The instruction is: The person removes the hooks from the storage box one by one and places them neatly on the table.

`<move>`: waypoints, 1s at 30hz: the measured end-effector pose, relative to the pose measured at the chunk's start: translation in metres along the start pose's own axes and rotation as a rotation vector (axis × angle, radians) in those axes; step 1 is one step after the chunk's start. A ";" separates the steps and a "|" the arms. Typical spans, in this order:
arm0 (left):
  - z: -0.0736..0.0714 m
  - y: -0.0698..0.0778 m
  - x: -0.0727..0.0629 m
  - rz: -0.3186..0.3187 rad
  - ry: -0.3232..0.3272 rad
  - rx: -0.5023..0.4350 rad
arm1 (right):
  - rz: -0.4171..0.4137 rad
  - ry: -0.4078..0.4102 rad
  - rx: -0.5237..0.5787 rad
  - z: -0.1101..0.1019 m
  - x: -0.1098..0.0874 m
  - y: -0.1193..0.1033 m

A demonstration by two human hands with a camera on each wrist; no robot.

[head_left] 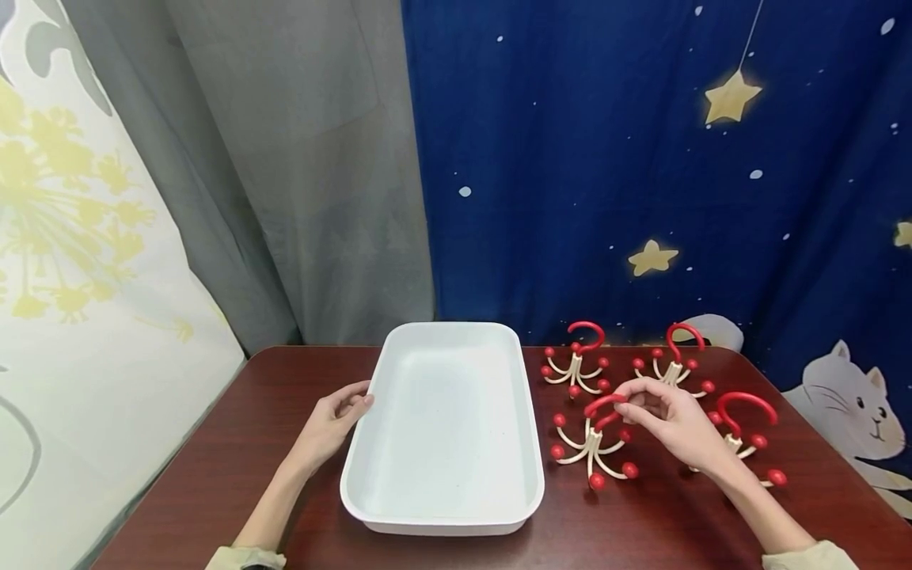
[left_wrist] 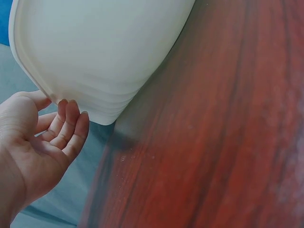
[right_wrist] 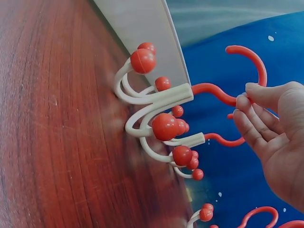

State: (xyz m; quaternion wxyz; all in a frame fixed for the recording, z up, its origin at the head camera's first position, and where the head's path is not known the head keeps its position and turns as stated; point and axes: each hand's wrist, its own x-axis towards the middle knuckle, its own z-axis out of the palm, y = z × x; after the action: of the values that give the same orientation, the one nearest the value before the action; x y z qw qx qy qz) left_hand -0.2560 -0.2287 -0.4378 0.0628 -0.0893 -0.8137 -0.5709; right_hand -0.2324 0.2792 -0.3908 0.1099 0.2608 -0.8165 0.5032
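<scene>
A white rectangular tray stands on the table, its left rim pinched between the thumb and fingers of my left hand. In the left wrist view, that hand's fingertips rest against the tray's outer wall. My right hand pinches the red hook of a multi-arm hanger with cream arms and red ball ends. Whether its lowest balls touch the table, I cannot tell. Behind it stand two similar hangers. Another hanger is partly hidden by my right wrist.
The dark red wooden table ends at a rounded back edge. Behind it hang a grey curtain and a blue curtain with stars. A white patterned cloth hangs at the left.
</scene>
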 end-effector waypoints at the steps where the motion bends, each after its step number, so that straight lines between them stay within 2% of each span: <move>1: 0.000 0.000 0.000 0.000 -0.001 0.000 | 0.006 -0.001 0.007 0.000 0.000 0.001; 7: 0.000 0.001 0.002 0.000 -0.005 0.011 | -0.003 -0.020 0.010 -0.001 0.000 0.002; 16: -0.002 0.003 0.002 -0.028 -0.006 -0.003 | 0.005 -0.015 -0.093 -0.003 0.000 0.001; 22: -0.002 0.002 0.002 -0.048 0.002 -0.018 | 0.025 -0.034 -0.102 -0.005 0.002 0.001; 26: 0.000 0.003 0.002 -0.059 0.021 -0.002 | 0.015 -0.052 -0.106 -0.007 0.004 0.000; 30: 0.001 0.006 0.002 -0.049 0.069 0.057 | -0.029 -0.072 -0.125 -0.010 0.007 0.001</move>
State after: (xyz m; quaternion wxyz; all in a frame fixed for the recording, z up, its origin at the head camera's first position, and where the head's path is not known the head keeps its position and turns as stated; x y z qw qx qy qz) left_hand -0.2566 -0.2253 -0.4319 0.0794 -0.0475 -0.8290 -0.5515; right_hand -0.2392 0.2860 -0.3837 0.1036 0.2831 -0.8459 0.4400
